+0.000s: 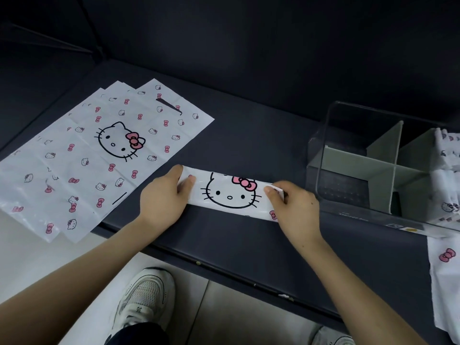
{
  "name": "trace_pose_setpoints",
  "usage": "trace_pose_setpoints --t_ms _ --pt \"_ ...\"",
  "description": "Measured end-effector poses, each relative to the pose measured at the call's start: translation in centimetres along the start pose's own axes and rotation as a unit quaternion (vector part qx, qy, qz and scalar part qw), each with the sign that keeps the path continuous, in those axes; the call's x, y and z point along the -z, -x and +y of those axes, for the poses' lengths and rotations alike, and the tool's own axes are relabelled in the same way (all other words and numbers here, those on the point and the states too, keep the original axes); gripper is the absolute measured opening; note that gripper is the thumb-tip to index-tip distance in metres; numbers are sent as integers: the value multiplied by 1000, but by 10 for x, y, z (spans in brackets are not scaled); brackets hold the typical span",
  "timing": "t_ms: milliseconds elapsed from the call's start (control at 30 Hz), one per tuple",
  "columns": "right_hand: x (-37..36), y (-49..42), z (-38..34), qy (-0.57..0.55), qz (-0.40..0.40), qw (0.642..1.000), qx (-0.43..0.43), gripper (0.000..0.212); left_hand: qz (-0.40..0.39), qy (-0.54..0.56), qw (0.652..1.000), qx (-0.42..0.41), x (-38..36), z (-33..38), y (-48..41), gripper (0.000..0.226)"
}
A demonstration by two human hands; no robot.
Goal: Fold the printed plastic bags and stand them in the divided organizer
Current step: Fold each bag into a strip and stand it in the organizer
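Far left: a stack of flat printed bags lies fanned on the dark desk, its near corners overhanging the front edge. Centre: one bag, folded into a narrow strip, lies flat near the front edge. The left hand pinches its left end, thumb on top; the right hand pinches its right end likewise. Right: the clear organizer with grey dividers stands just beside the right hand; folded bags stand in its right compartments
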State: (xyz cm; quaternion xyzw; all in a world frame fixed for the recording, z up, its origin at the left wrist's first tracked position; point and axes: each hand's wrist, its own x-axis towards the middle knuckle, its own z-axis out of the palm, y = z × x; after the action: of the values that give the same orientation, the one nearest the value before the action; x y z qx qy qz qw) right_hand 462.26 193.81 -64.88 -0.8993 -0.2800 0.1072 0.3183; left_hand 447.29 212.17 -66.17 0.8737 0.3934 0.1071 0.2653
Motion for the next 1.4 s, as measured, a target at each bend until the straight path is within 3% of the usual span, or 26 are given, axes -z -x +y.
trace_pose_setpoints --t_ms 400,533,633,733,867,967,1033,1200,1300,1400 --pt "-6 -17 1 53 -43 996 -51 19 69 -95 993 -25 -10 6 -3 19" --pt "-6 -18 2 56 -45 996 -48 24 153 -193 958 -145 -17 4 -2 35" --pt "-7 -18 4 58 -43 996 -44 31 62 -178 951 -244 -26 6 4 45" --pt "-7 -17 4 60 -39 997 -41 30 -46 -171 963 -204 -36 8 13 63" --pt "-11 -16 1 76 -40 996 -39 19 -50 -202 959 -191 -40 8 15 73" --pt "-24 -4 1 241 92 965 52 17 -50 -204 961 -182 -39 9 16 74" --pt "-30 5 -4 305 123 938 106 28 -52 -208 960 -182 -39 10 17 75" --pt "-45 6 -5 294 -32 930 217 49 -62 -209 959 -182 -39 9 17 78" --pt "-42 8 5 309 -90 927 194 54 -60 -207 959 -183 -39 8 16 78" --pt "-28 15 21 303 -97 936 152 65 -61 -206 958 -192 -38 8 14 80"
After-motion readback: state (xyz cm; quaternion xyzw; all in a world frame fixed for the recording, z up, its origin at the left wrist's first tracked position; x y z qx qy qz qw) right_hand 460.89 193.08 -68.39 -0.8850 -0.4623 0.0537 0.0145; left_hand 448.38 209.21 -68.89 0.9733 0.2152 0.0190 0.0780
